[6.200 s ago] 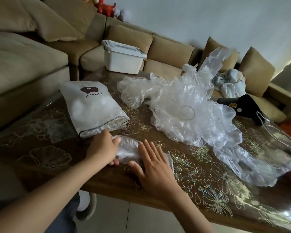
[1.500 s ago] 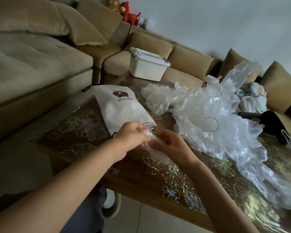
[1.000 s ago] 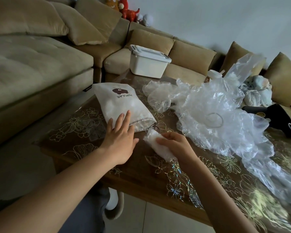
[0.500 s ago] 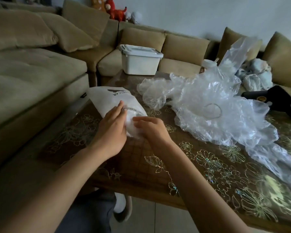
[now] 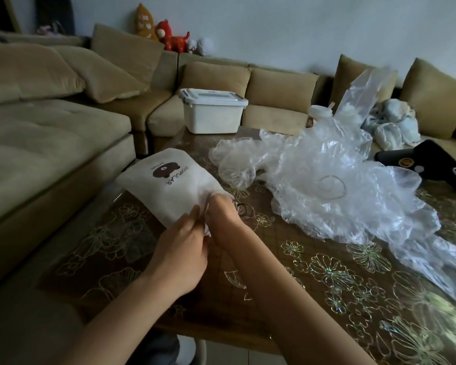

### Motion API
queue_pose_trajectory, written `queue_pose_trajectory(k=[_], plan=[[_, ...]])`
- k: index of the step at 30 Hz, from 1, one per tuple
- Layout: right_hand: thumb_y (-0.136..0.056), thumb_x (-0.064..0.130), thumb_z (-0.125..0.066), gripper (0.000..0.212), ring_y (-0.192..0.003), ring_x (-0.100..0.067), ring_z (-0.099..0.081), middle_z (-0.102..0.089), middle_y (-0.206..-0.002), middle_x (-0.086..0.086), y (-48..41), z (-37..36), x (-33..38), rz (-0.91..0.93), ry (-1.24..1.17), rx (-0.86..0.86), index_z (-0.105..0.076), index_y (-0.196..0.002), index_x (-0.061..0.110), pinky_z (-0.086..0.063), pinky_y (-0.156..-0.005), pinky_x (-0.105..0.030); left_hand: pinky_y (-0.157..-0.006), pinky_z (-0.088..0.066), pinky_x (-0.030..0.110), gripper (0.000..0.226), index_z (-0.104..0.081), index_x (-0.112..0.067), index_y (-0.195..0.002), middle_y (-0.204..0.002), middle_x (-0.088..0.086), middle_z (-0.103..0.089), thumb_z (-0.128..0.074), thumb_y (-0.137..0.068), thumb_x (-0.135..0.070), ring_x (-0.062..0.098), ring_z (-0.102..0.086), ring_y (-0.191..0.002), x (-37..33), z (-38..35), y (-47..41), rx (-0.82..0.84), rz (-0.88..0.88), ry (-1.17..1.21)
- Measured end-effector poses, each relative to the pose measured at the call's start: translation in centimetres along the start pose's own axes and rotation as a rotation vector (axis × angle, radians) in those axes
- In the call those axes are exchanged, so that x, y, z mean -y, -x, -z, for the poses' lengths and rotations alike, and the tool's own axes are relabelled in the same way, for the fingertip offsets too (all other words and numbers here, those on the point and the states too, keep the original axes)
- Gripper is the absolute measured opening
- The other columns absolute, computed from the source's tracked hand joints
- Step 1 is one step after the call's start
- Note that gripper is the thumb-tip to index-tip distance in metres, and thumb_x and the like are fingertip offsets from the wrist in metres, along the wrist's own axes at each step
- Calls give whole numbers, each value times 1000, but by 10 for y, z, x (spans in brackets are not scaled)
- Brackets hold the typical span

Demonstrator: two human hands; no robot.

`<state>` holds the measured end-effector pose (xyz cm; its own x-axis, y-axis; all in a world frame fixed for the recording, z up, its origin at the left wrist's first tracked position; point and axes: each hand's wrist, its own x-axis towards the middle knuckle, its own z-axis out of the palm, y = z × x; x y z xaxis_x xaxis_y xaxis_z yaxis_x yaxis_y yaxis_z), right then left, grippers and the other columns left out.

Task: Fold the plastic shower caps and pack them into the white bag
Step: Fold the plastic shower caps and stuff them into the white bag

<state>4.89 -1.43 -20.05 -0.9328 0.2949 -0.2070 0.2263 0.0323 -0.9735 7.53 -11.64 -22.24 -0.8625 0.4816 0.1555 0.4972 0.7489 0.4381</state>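
A person's two bare hands meet at the mouth of a white bag [image 5: 169, 185] that lies on a brown glass surface [image 5: 327, 280] patterned with gold flowers. The left hand [image 5: 181, 248] is turned back-up, its forearm reaching in from the lower left. Its fingers [image 5: 194, 214], pressed together, pinch the near edge of the bag's opening. The right hand [image 5: 223, 216], its forearm crossing the lower middle of the view, is pushed knuckles-up into that opening. Its fingers are hidden under the fabric, so it cannot be told whether they are spread or holding anything. The hands sit just beside each other, with a sliver of pale material showing between them.

The bag, printed with a dark bear logo and the word "POPULAR", lies toward the surface's left side, its closed end pointing away from the person. To its right, a loose heap of clear plastic shower caps [image 5: 327, 185] spreads across the middle and right of the surface. A few thin dark rings [image 5: 244, 209] lie just beside the right hand. A black handheld device [image 5: 427, 162] rests at the far right, behind the heap. Beyond the surface, a white lidded storage box [image 5: 212, 113] stands on a tan sofa [image 5: 50, 127]. A bundle of pale cloth [image 5: 395, 122] lies further right, and soft toys [image 5: 171, 35] sit along the backrest.
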Motion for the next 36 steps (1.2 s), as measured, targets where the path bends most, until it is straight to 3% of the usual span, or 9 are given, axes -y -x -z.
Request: queue_pose_trajectory(k=[3, 8, 14, 20, 24, 26, 29, 32, 36], plan=[[-92, 0, -47, 26, -57, 0, -53, -63, -86, -12, 28, 27, -9, 157, 208, 128, -61, -113, -8, -44, -51, -9, -107, -31, 32, 45, -33, -20, -140, -143, 0, -32, -31, -99, -38, 17, -35, -129, 10, -9, -10, 79, 4, -130], [-87, 4, -58, 22, -92, -9, -57, -59, -109, 0, 23, 103, -25, 445, 772, -264, -68, -104, 13, -43, -76, -16, -110, -27, 38, 39, -52, -17, -124, -135, -5, -40, -32, -99, -40, 14, -37, -129, 23, -11, -20, 83, 36, -140], [-87, 7, -62, 46, -87, -14, -57, -59, -115, -3, -26, 113, -7, 233, 466, -105, -50, -132, 11, -48, -69, -25, -87, -42, 43, 52, -68, -8, -68, -79, 3, -68, -30, -88, -37, 23, -63, -75, -3, 1, -21, -532, -47, 55], [-88, 7, -61, 29, -73, -16, -55, -64, -103, -17, -82, 91, 21, 39, 175, -84, -59, -115, -2, -45, -51, -14, -91, -37, 29, 35, -65, -11, -85, -103, 3, -64, -37, -90, -32, 16, -56, -101, -41, 10, -19, -540, -254, 190], [-90, 5, -56, 25, -91, -18, -59, -66, -105, -10, -53, 100, 40, 296, 66, -170, -63, -114, 4, -53, -84, -26, -82, -40, 7, 16, -57, -21, -88, -98, -10, -56, -45, -97, -25, 1, -53, -94, -47, 18, -26, -410, -115, 500], [-90, 4, -52, 21, -92, -14, -62, -69, -95, -1, -16, 116, 52, 402, -132, -107, -68, -103, 9, -51, -92, -29, -82, -48, 16, 14, -57, -21, -87, -96, -8, -62, -49, -95, -29, 4, -59, -92, -51, 24, -29, -308, 97, 828], [-83, 15, -51, 24, -87, -15, -66, -70, -81, 0, 38, 148, 55, 410, -525, 81, -73, -73, 13, -54, -87, -28, -84, -54, 40, 40, -56, -14, -106, -116, 7, -60, -58, -84, -47, 19, -61, -101, -53, 27, -33, -36, 415, 1433], [-77, 19, -56, 18, -81, -18, -68, -70, -79, -6, 71, 162, 36, 347, -413, 56, -69, -79, 7, -57, -67, -27, -87, -52, 50, 103, -46, -8, -130, -126, 16, -58, -75, -50, -65, 31, -59, -113, -51, 30, -29, 308, 424, 1730], [-65, 19, -69, 20, -72, -20, -68, -70, -82, -12, 92, 187, 13, 292, -120, -5, -69, -78, 3, -56, -61, -25, -105, -37, 53, 83, -57, -11, -125, -128, 21, -57, -49, -69, -72, 37, -48, -125, -69, 32, -25, 505, 289, 1754]])
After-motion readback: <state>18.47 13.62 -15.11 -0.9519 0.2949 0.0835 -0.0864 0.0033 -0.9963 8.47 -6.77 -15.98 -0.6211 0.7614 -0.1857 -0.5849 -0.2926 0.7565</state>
